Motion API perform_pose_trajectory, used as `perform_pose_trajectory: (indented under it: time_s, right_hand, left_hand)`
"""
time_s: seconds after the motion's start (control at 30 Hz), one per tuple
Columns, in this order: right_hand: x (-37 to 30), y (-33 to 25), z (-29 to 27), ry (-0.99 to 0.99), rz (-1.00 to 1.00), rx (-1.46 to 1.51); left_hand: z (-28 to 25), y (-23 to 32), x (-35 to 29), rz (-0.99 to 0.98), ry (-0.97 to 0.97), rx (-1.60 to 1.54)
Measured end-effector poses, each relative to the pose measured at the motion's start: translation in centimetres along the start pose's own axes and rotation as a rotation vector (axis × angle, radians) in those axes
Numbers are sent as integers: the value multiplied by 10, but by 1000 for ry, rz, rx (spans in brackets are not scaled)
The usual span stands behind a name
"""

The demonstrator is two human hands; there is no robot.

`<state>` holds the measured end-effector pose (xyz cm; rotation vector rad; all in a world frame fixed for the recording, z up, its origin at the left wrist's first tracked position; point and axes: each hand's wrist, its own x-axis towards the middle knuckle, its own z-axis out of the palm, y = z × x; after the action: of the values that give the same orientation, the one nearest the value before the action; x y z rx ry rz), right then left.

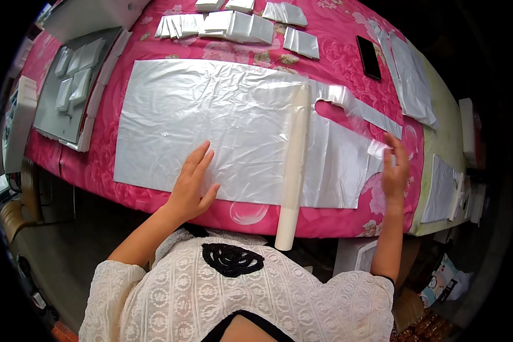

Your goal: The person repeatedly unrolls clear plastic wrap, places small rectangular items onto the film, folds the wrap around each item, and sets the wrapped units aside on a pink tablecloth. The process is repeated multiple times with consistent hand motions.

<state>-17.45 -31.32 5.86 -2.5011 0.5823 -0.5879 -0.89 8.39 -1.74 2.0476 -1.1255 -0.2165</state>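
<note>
A large translucent whitish plastic bag (171,114) lies flat on the bed in front of me, its cut-out handle end to the right. Across it, a long cream-coloured tube (293,165) runs from the far edge to past the near bed edge. My left hand (192,182) rests on the bag left of the tube, fingers stretched out and holding nothing. At the right end, my right hand (395,171) is beside the near handle strap (377,149), fingers extended and slightly blurred. The far strap (376,118) stretches out above it.
Several stacks of folded plastic bags (239,27) lie at the back on the pink floral sheet (233,52). A black phone (369,57) and more flat bags (410,77) are at the right. At the left, a grey board (48,117) carries small folded packets (80,85).
</note>
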Motion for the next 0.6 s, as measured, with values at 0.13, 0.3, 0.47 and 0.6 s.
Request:
perform_pose_trajectory:
  time_s: [0.13,0.3,0.47,0.6]
  right_hand:
    - [-30,-36,72,-455,-461,-94]
    - [-26,-54,113,-557,-621,-81]
    - [-11,-147,175,-757,-899,127]
    - [-12,-213,189,-873,-971,491]
  left_hand:
    - [0,6,-1,9,-21,-21]
    - [-18,3,-15,-30,19,11]
    - [-34,-9,-34,-104,83,47]
    - [-53,-17,-54,-144,143,35]
